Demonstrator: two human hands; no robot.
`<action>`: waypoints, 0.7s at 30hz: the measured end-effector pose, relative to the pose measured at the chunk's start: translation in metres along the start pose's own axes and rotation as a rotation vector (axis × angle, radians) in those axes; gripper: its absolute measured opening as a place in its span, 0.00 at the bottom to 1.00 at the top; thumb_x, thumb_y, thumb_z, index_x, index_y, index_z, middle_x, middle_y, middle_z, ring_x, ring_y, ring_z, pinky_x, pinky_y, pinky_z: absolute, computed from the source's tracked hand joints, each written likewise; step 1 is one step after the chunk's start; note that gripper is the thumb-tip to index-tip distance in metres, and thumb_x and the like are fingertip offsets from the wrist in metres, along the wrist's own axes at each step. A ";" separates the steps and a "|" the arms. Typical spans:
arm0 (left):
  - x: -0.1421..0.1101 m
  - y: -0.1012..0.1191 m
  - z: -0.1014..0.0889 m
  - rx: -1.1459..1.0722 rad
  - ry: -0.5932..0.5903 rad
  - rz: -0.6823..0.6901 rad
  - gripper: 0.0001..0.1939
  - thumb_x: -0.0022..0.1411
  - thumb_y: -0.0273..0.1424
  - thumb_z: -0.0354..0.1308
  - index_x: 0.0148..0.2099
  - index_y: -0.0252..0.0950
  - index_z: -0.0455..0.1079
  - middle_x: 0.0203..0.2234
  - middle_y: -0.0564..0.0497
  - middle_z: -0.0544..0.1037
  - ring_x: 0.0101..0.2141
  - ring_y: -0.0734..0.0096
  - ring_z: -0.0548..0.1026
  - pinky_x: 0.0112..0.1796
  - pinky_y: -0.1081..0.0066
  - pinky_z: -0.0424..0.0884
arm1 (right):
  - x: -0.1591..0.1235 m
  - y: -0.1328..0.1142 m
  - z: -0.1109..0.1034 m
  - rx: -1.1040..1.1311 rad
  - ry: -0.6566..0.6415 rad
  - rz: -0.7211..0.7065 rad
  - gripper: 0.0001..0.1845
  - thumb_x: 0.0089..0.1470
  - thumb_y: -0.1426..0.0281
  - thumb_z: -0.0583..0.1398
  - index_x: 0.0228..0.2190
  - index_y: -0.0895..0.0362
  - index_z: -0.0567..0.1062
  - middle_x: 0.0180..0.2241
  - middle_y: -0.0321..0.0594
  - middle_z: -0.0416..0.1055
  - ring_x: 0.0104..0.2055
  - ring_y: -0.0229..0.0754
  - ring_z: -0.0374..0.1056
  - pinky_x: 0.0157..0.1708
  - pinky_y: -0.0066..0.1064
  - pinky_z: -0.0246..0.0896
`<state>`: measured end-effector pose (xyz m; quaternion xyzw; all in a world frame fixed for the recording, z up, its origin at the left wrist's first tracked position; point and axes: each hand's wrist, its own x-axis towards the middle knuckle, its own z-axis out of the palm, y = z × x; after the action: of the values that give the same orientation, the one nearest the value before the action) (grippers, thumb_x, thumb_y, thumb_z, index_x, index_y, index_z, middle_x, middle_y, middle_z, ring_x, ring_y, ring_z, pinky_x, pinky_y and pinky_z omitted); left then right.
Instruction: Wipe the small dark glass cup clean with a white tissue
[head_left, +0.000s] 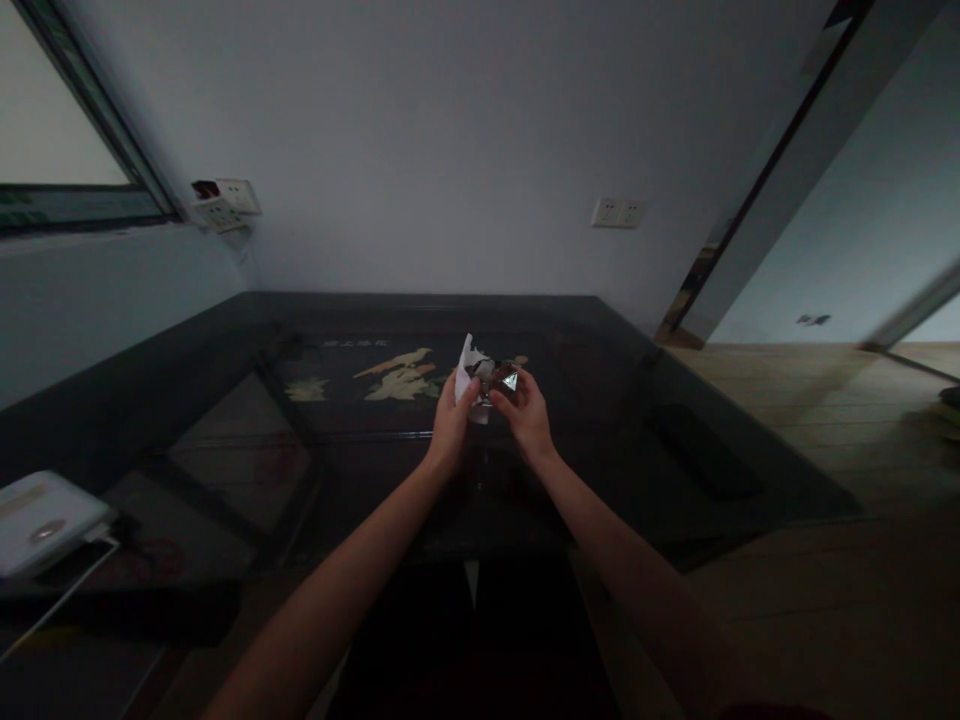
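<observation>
Both my hands are raised together over a dark glass-topped table (600, 400). My left hand (452, 425) is closed on a crumpled white paper or tissue (466, 362). My right hand (527, 412) pinches a small dark object with a shiny triangular facet (506, 378). The paper and the small object touch between my fingertips. The room is dim, and what the small object is I cannot make out.
Under the glass lies a dark panel with pale bird and leaf inlay (397, 375). A white flat device (41, 520) with a cable sits at the near left. Wall sockets (618, 212) and a power strip (223, 203) hang on the wall. Wooden floor (840, 440) lies to the right.
</observation>
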<state>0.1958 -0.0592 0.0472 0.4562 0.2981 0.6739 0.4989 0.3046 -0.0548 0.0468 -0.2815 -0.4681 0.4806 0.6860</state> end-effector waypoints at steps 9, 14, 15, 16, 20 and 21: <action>0.005 0.018 0.009 -0.528 0.134 -0.263 0.12 0.62 0.29 0.50 0.43 0.30 0.72 0.36 0.48 0.80 0.40 0.70 0.76 0.48 0.71 0.68 | 0.007 -0.005 -0.013 -0.394 -0.233 -0.148 0.49 0.36 0.60 0.70 0.58 0.50 0.57 0.57 0.48 0.57 0.54 0.52 0.64 0.53 0.46 0.61; 0.007 0.013 0.006 -0.482 0.139 -0.254 0.12 0.62 0.31 0.50 0.42 0.31 0.72 0.37 0.48 0.79 0.42 0.70 0.76 0.50 0.70 0.66 | 0.008 -0.008 -0.017 -0.690 -0.281 -0.335 0.46 0.40 0.62 0.69 0.58 0.48 0.58 0.55 0.46 0.59 0.58 0.52 0.58 0.58 0.49 0.54; 0.007 0.011 0.005 -0.450 0.137 -0.239 0.12 0.61 0.31 0.51 0.43 0.31 0.71 0.38 0.48 0.79 0.43 0.69 0.76 0.51 0.70 0.66 | 0.008 -0.009 -0.018 -0.731 -0.285 -0.352 0.46 0.40 0.62 0.69 0.58 0.49 0.58 0.54 0.47 0.59 0.57 0.52 0.58 0.58 0.49 0.54; 0.007 0.009 0.005 -0.411 0.131 -0.219 0.12 0.60 0.32 0.53 0.43 0.32 0.71 0.39 0.48 0.79 0.43 0.68 0.75 0.51 0.69 0.66 | 0.009 -0.010 -0.018 -0.762 -0.290 -0.358 0.46 0.40 0.63 0.69 0.58 0.50 0.57 0.53 0.47 0.60 0.56 0.52 0.59 0.58 0.49 0.54; 0.003 0.004 0.002 -0.199 0.036 -0.103 0.21 0.55 0.36 0.60 0.49 0.34 0.67 0.45 0.46 0.76 0.48 0.62 0.73 0.53 0.64 0.64 | 0.011 -0.011 -0.021 -0.816 -0.294 -0.328 0.45 0.38 0.63 0.70 0.57 0.54 0.60 0.51 0.49 0.61 0.53 0.51 0.62 0.55 0.47 0.57; 0.001 0.004 0.002 -0.131 -0.001 -0.076 0.25 0.53 0.36 0.62 0.53 0.35 0.65 0.48 0.46 0.74 0.50 0.61 0.72 0.53 0.62 0.63 | 0.012 -0.011 -0.022 -0.831 -0.286 -0.320 0.44 0.37 0.63 0.70 0.55 0.55 0.62 0.50 0.49 0.62 0.52 0.52 0.62 0.54 0.47 0.57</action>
<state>0.1956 -0.0593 0.0520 0.4112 0.2700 0.6724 0.5530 0.3299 -0.0468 0.0516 -0.3876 -0.7484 0.1746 0.5091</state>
